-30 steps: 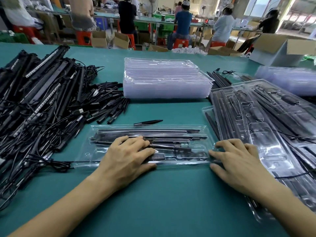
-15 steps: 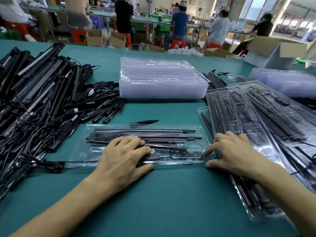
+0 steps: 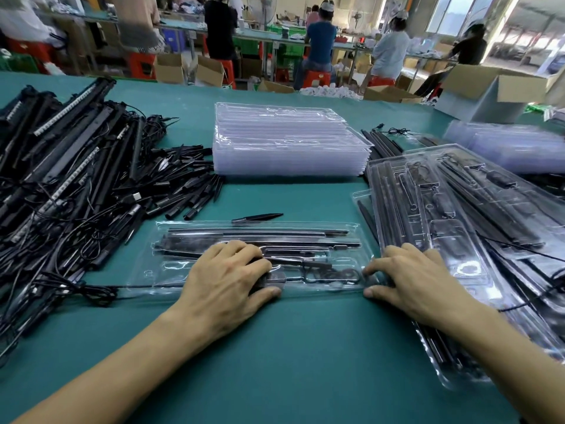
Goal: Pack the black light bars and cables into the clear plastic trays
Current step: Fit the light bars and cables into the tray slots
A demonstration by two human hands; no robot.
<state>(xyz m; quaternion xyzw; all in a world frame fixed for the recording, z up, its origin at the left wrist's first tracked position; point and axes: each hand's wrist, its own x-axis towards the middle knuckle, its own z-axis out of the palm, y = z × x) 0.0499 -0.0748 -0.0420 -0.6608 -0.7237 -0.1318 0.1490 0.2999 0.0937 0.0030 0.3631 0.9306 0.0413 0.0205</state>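
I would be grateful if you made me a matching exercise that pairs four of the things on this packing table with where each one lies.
Things:
1. stack of empty trays
2. heap of loose light bars and cables
3. single loose black spike
4. packed trays

Places:
A. at the right of the table, by the right hand
B. far middle of the table
C. left side of the table
D. just beyond the filled tray under the left hand

Pairs: 1-B, 2-C, 3-D, 4-A
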